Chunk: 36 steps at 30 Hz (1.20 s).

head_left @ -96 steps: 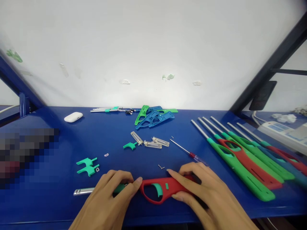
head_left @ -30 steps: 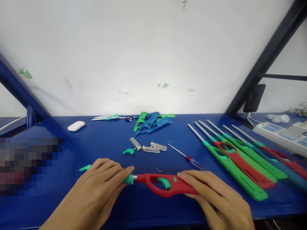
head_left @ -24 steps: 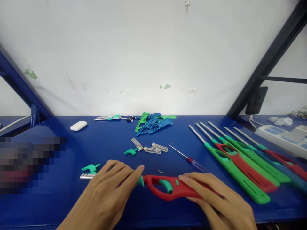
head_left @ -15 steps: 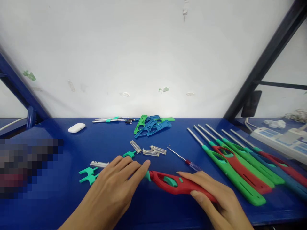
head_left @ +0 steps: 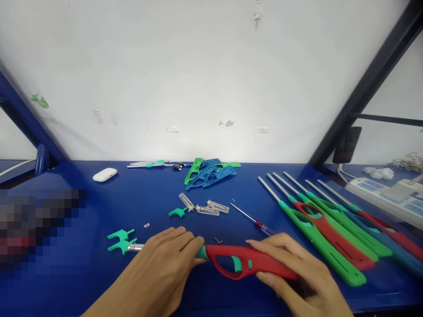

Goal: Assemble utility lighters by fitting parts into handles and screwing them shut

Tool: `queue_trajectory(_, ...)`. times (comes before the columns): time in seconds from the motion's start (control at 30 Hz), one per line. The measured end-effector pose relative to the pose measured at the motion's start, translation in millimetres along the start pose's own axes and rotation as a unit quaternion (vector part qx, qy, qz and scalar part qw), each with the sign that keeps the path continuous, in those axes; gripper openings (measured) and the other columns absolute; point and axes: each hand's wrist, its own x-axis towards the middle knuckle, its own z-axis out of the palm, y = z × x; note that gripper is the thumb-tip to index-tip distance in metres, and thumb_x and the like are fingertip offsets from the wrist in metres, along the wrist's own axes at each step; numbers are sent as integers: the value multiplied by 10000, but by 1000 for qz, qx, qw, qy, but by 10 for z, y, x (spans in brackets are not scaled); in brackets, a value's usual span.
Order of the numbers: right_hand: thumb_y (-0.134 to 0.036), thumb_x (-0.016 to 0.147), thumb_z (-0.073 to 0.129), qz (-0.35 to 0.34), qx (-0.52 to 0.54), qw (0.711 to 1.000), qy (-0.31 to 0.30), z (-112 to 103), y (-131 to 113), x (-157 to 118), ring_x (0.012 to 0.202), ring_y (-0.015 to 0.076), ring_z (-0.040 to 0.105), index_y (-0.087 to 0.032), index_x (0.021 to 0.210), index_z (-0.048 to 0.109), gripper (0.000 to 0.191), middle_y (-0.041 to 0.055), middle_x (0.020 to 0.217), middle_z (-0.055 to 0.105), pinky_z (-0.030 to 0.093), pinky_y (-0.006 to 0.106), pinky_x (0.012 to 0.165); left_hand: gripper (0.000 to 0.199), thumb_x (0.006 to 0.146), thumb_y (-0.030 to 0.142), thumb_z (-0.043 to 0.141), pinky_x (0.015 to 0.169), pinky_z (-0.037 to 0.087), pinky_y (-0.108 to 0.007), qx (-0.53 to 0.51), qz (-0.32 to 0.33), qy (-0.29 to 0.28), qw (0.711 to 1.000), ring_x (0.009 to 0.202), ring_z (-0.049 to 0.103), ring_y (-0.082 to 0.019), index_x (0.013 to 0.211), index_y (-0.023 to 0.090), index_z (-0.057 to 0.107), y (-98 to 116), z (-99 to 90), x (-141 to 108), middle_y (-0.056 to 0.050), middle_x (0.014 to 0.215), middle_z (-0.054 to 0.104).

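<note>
A red lighter (head_left: 264,259) with a green trigger lies across both hands at the front of the table. My left hand (head_left: 161,264) is wrapped round its green collar and metal tube, whose tip sticks out at the left. Fingers and thumb of my right hand (head_left: 294,273) grip the red handle from above and below. Just behind the handle lie tiny dark screws (head_left: 218,241). A screwdriver (head_left: 253,220) rests beyond my right hand. Green plastic pieces (head_left: 122,242) lie left of the tube's tip, and another green piece (head_left: 178,212) is behind my left hand.
Clear fuel tanks (head_left: 207,210) lie mid-table. Blue and green shell halves (head_left: 211,174), metal rods (head_left: 148,165) and a white case (head_left: 105,175) sit farther back. Several long lighters (head_left: 324,246) line the right side, near a power strip (head_left: 390,193).
The lighter has turned and levelled, its tube tip coming towards me. My left hand has closed round the collar. Small screws and a small pale piece now show on the table.
</note>
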Motion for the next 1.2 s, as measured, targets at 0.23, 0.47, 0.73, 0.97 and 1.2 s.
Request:
queue_trajectory(0.23,-343,982,756,28,39,999,-10,-28,-73,30,835,178,796,-342,1247,815,272,29,981,775,653,193,742,516,865,-79,389,879,650,-396,26,25,80,996,895,817,-236,1257,178,603,50,-21,29,-26,1045,834)
queue_trajectory(0.47,-287,984,753,45,44,997,-50,-11,-41,-17,837,165,781,-372,1269,800,301,13,994,751,648,196,748,418,900,-53,420,809,638,-383,-61,-5,-5,998,882,791,-227,1139,219,628,70,-32,23,-31,1009,812)
queue_trajectory(0.73,-250,978,755,12,56,998,-26,-10,-32,-40,880,183,799,-387,1290,782,342,11,1041,788,672,215,766,334,1054,41,394,721,583,-307,-61,14,87,994,801,791,-172,1257,201,605,24,-71,28,-15,973,819)
queue_trajectory(0.97,-405,987,751,37,-27,998,32,39,-54,-41,936,195,832,-345,1165,822,200,-15,1044,855,665,194,830,425,1119,152,386,854,611,-322,-24,10,10,1000,1019,794,-192,1492,278,548,-14,-14,-53,-22,1250,789)
queue_trajectory(1.2,-202,1015,696,-15,46,999,7,57,-93,-9,885,142,829,-302,1154,810,205,-22,1038,847,635,117,812,392,1184,259,304,557,563,-282,-100,34,85,991,655,768,-138,1095,213,683,194,14,172,18,883,814)
